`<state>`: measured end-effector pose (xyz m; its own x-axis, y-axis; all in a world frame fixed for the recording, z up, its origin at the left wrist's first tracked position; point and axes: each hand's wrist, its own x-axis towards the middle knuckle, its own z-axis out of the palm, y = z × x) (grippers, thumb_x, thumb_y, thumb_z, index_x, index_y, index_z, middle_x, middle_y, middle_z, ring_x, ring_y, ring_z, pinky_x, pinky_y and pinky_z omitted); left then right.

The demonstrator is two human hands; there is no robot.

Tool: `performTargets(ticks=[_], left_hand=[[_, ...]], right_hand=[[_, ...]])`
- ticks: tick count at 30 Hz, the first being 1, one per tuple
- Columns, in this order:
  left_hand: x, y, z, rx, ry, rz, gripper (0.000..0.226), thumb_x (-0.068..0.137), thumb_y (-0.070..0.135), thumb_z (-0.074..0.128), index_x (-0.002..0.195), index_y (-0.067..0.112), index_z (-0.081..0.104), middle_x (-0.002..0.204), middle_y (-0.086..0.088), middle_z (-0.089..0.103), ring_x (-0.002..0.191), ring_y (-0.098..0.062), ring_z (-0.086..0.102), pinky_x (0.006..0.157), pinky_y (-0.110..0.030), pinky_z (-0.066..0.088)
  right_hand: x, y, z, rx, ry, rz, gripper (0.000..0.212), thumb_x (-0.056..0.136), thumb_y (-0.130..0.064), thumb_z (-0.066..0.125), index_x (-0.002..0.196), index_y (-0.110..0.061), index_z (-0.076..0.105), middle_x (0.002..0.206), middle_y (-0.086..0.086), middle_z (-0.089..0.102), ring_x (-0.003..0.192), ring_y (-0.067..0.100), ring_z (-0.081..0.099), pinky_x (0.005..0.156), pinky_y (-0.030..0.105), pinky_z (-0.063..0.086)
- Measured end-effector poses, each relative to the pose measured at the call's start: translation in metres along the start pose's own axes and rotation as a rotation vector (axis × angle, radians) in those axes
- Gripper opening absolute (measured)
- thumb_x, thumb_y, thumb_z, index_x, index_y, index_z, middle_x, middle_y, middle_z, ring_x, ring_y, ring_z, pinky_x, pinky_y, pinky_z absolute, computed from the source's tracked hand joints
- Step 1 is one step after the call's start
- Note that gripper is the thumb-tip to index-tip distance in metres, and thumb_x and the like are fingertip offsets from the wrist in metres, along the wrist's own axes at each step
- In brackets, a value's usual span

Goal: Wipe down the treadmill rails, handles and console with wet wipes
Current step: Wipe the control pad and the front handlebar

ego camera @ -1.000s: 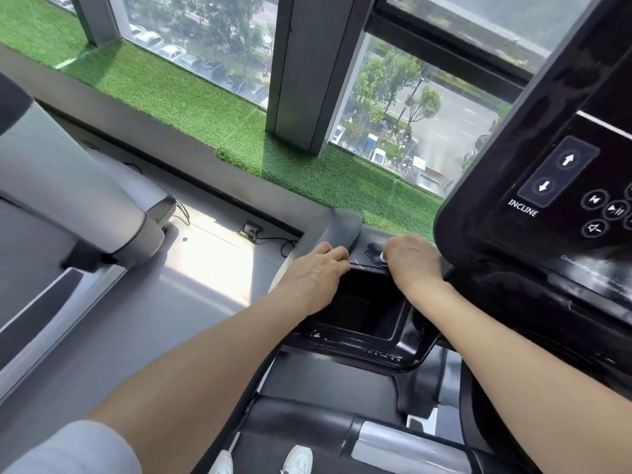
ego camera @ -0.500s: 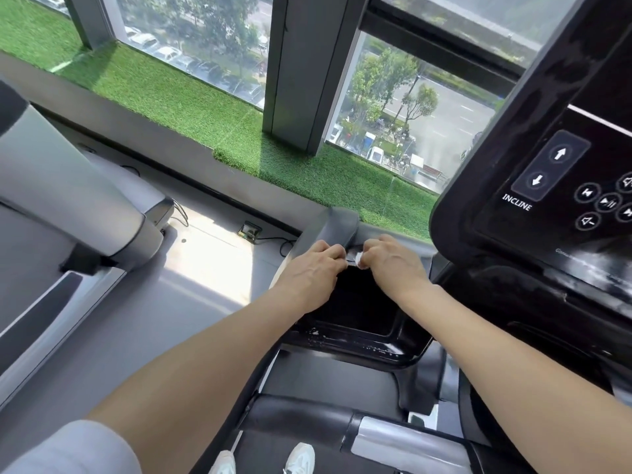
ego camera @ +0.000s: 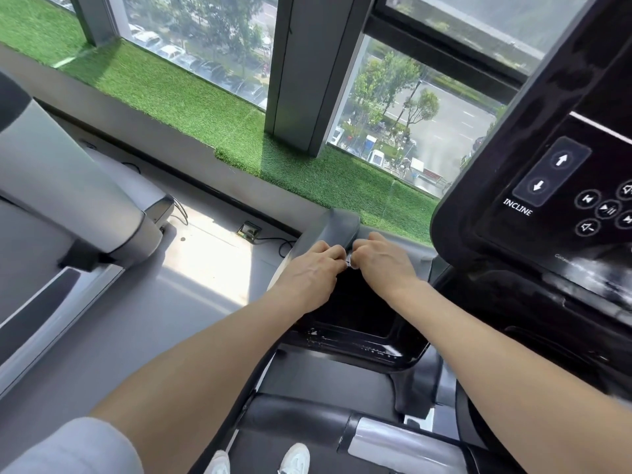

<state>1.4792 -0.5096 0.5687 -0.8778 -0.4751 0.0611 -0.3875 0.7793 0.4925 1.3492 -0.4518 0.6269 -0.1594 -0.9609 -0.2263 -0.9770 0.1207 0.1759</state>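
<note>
Window-side treadmill [ego camera: 359, 336], neighbouring treadmill [ego camera: 68, 206] left, console [ego camera: 547, 200] right

The word "INCLINE" [ego camera: 517, 206] is showing in white capitals on the black console [ego camera: 478, 186] of the treadmill, just below a rounded pad [ego camera: 550, 172] bearing one white arrow pointing up and one pointing down. To the right of that word, a cluster of round buttons [ego camera: 605, 208] is carrying white media signs, among them a play/pause mark and speaker marks. A faint line of lettering [ego camera: 566, 258] lower on the console is staying too blurred to read.
</note>
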Motion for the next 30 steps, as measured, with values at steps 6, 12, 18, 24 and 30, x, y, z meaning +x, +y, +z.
performTargets(ticks=[6,12,18,24,30], left_hand=[[0.0,0.001,-0.001,0.016,-0.006,-0.017,0.03,0.095,0.014,0.045,0.121,0.017,0.06,0.127,0.009,0.047,0.115,-0.015,0.037,0.09,-0.03,0.045],[0.001,0.0,0.0,-0.006,-0.017,-0.013,0.033,0.093,0.012,0.048,0.124,0.017,0.06,0.126,0.005,0.049,0.114,-0.019,0.039,0.091,-0.036,0.047],[0.001,-0.002,0.002,-0.005,-0.012,-0.017,0.032,0.093,0.012,0.049,0.122,0.016,0.061,0.126,0.006,0.049,0.113,-0.019,0.039,0.09,-0.037,0.047],[0.001,0.001,0.0,-0.006,-0.02,-0.027,0.033,0.092,0.011,0.049,0.123,0.016,0.061,0.127,0.006,0.049,0.114,-0.019,0.038,0.09,-0.038,0.046],[0.001,0.0,0.001,-0.018,-0.018,-0.035,0.033,0.092,0.011,0.049,0.123,0.017,0.06,0.128,0.006,0.048,0.116,-0.019,0.038,0.094,-0.037,0.045]], right_hand=[[-0.008,0.015,0.004,-0.041,-0.011,0.027,0.023,0.096,-0.009,0.045,0.104,-0.013,0.066,0.106,-0.004,0.059,0.103,0.017,0.044,0.07,0.03,0.045],[0.005,0.002,0.005,0.009,0.008,-0.029,0.025,0.097,-0.014,0.043,0.106,-0.015,0.066,0.109,-0.003,0.06,0.106,0.017,0.046,0.073,0.025,0.038],[0.003,0.009,0.008,0.057,0.049,0.044,0.025,0.095,-0.011,0.045,0.107,-0.014,0.067,0.109,-0.002,0.063,0.104,0.018,0.048,0.08,0.029,0.046],[0.004,0.012,0.011,0.086,0.063,0.047,0.025,0.095,-0.011,0.045,0.107,-0.013,0.067,0.11,-0.001,0.063,0.105,0.018,0.049,0.082,0.027,0.041],[0.011,-0.001,0.007,0.08,0.066,0.014,0.025,0.095,-0.01,0.043,0.106,-0.011,0.066,0.112,0.002,0.063,0.108,0.02,0.05,0.085,0.029,0.042]])
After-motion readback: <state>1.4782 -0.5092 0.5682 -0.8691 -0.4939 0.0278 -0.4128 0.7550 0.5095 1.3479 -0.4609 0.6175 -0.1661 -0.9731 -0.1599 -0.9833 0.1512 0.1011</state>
